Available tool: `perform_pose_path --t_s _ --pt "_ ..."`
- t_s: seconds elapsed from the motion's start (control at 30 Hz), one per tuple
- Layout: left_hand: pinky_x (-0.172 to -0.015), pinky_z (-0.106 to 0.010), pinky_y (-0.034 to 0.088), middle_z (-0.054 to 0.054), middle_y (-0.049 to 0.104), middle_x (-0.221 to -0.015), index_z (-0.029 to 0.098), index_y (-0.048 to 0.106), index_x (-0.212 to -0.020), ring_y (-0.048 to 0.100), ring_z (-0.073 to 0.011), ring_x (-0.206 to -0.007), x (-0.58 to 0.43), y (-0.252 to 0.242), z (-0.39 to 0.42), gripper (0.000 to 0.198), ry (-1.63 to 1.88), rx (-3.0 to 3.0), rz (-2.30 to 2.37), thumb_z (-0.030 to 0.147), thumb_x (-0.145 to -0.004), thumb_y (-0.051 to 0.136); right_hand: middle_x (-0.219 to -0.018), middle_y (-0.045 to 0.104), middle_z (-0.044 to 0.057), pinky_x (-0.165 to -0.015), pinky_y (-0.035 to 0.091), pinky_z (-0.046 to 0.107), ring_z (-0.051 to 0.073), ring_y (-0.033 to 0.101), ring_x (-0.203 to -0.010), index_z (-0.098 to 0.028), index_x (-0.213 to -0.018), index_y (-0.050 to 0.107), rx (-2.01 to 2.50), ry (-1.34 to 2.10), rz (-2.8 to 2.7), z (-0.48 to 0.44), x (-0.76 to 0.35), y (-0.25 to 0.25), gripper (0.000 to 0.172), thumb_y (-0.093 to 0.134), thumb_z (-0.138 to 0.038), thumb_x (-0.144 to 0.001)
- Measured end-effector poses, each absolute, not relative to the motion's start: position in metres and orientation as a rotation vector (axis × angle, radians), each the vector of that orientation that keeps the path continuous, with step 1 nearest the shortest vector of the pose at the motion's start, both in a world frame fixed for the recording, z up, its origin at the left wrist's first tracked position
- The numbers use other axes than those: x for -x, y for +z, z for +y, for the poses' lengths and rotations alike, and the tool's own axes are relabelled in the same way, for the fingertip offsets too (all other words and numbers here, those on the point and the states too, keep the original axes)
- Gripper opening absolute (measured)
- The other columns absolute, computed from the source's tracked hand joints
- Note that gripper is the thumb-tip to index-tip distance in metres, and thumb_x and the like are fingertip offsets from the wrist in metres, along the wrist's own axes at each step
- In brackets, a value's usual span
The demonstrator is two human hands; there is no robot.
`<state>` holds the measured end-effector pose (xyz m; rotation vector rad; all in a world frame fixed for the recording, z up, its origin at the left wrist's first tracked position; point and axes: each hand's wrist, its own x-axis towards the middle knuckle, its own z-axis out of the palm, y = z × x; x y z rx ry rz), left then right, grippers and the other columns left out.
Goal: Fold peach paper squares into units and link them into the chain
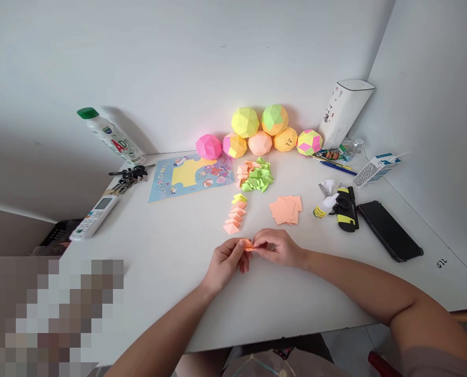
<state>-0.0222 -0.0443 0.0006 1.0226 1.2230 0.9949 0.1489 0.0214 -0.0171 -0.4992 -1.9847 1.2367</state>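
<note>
Between my two hands is a small piece of folded orange paper (248,244), held just above the table near its front. My left hand (227,260) pinches its left side with the thumb on top. At its right end, the fingertips of my right hand (277,248) close on the paper. Just beyond my hands lies a row of folded peach paper units (236,214), with yellow ones at its far end. To the right of that row rests a loose stack of flat peach paper squares (286,210). Farther back is a pile of folded green and peach pieces (258,175).
Several paper balls (260,143) are stacked against the wall. Right of the squares are a glue bottle (325,206), a yellow-black cutter (346,212) and a black phone (390,230). On the left stand a white bottle (113,137), a remote control (94,217) and an illustrated board (166,178).
</note>
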Motion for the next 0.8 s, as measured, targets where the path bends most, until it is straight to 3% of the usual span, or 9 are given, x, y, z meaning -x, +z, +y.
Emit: perform_pose_path --t_s 0.17,0.37,0.57,0.8 --pt "-0.047 -0.023 0.040 0.003 0.053 -0.050 0.014 0.060 -0.099 0.048 -0.0100 -0.045 0.0229 -0.0009 -0.0430 0.036 0.995 -1.016 1.229 0.045 -0.086 0.049 -0.080 0.062 0.008 -0.063 0.053 0.029 0.017 0.062 -0.075 -0.018 -0.083 0.060 0.409 1.022 -2.068 0.0213 -0.1471 -0.0219 0.012 0.052 -0.026 -0.087" --pt "-0.047 -0.023 0.041 0.005 0.053 -0.052 0.015 0.056 -0.104 0.047 -0.0094 -0.045 0.0197 -0.0013 -0.0435 0.038 1.045 -0.947 1.281 0.045 -0.081 0.057 -0.078 0.061 0.008 -0.064 0.053 0.028 0.016 0.060 -0.074 -0.019 -0.083 0.062 0.386 0.947 -2.131 0.0212 -0.1486 -0.0248 0.016 0.049 -0.023 -0.089" --pt "-0.054 -0.025 0.043 0.003 0.054 -0.056 0.016 0.056 -0.108 0.050 -0.0114 -0.053 0.0190 0.0004 -0.0460 0.037 1.020 -1.056 1.297 0.043 -0.084 0.051 -0.080 0.061 0.008 -0.063 0.053 0.028 0.015 0.060 -0.073 -0.019 -0.084 0.064 0.421 0.947 -2.146 0.0228 -0.1486 -0.0259 0.019 0.047 -0.026 -0.091" --pt "-0.048 -0.022 0.035 0.003 0.049 -0.059 0.018 0.060 -0.098 0.042 -0.0094 -0.049 0.0184 0.0031 -0.0470 0.029 0.981 -1.211 1.296 0.041 -0.086 0.047 -0.080 0.063 0.008 -0.060 0.052 0.028 0.016 0.061 -0.072 -0.018 -0.082 0.064 0.542 1.054 -2.025 0.0232 -0.1468 -0.0225 0.016 0.053 -0.027 -0.087"
